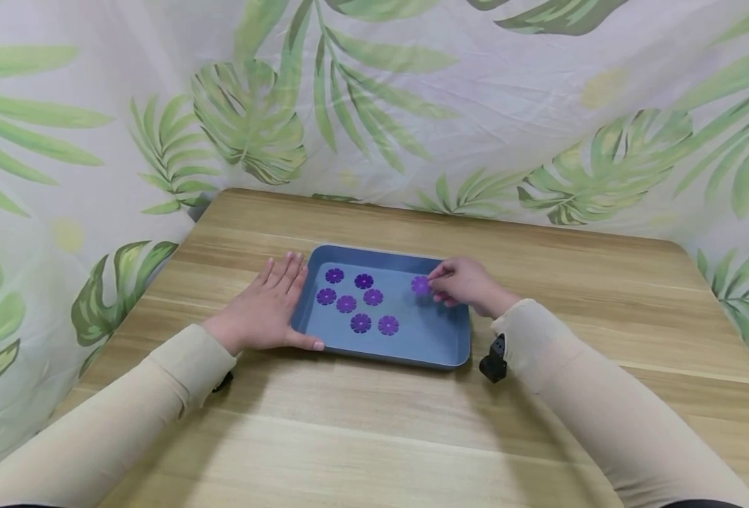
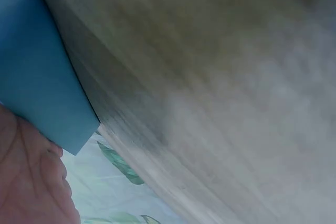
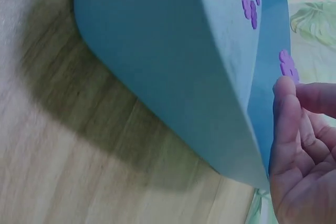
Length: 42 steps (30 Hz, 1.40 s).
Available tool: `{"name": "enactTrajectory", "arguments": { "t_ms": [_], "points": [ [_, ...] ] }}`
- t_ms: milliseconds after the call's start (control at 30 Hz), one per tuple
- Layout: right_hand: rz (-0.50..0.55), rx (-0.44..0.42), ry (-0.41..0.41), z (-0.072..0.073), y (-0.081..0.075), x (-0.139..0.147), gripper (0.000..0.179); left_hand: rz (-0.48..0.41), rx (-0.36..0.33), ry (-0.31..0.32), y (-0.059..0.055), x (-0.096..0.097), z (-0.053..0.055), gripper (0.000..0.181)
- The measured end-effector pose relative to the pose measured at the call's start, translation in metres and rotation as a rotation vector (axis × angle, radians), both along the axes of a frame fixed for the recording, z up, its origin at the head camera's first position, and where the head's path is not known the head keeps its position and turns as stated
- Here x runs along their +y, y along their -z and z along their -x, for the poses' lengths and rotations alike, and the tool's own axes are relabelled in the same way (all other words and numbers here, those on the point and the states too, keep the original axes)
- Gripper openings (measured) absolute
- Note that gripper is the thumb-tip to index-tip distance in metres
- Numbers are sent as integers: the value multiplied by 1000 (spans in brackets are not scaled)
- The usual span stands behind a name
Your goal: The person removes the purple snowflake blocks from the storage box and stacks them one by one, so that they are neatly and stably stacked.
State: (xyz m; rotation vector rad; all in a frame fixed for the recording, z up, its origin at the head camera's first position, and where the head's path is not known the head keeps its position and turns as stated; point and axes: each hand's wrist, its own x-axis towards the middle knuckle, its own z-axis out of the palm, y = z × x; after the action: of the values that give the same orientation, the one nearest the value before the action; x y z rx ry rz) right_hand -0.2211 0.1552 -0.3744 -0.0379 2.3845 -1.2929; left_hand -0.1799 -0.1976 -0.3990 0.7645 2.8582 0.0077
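Observation:
A shallow blue tray (image 1: pixel 425 339) sits on the wooden table, with several purple notched discs (image 1: pixel 346 304) lying flat in its left and middle part. My right hand (image 1: pixel 466 286) pinches one more purple notched disc (image 1: pixel 421 285) between thumb and finger, over the tray's right side. In the right wrist view, that disc (image 3: pixel 288 66) stands on edge at the fingertips. With its fingers straight, my left hand (image 1: pixel 266 307) rests against the tray's left edge, the thumb along the near rim. The left wrist view shows part of the palm (image 2: pixel 31 177) beside the tray wall (image 2: pixel 47 77).
The wooden table (image 1: pixel 374 430) extends around the tray on all sides. Behind it hangs a pale cloth (image 1: pixel 501 92) printed with green leaves. A black wrist camera (image 1: pixel 493 361) sits at the right cuff.

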Motion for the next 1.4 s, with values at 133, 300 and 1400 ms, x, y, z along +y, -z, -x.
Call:
{"name": "enactTrajectory", "arguments": {
  "t_ms": [133,300,1400],
  "points": [
    [9,-3,19,-1,-3,7,18,8,10,9,-2,0,0,141],
    [24,-4,27,-2,-4,18,21,16,14,18,-3,1,-1,140],
    [113,-20,130,-10,4,121,29,-14,-18,18,-2,2,-1,140]
  ]
}}
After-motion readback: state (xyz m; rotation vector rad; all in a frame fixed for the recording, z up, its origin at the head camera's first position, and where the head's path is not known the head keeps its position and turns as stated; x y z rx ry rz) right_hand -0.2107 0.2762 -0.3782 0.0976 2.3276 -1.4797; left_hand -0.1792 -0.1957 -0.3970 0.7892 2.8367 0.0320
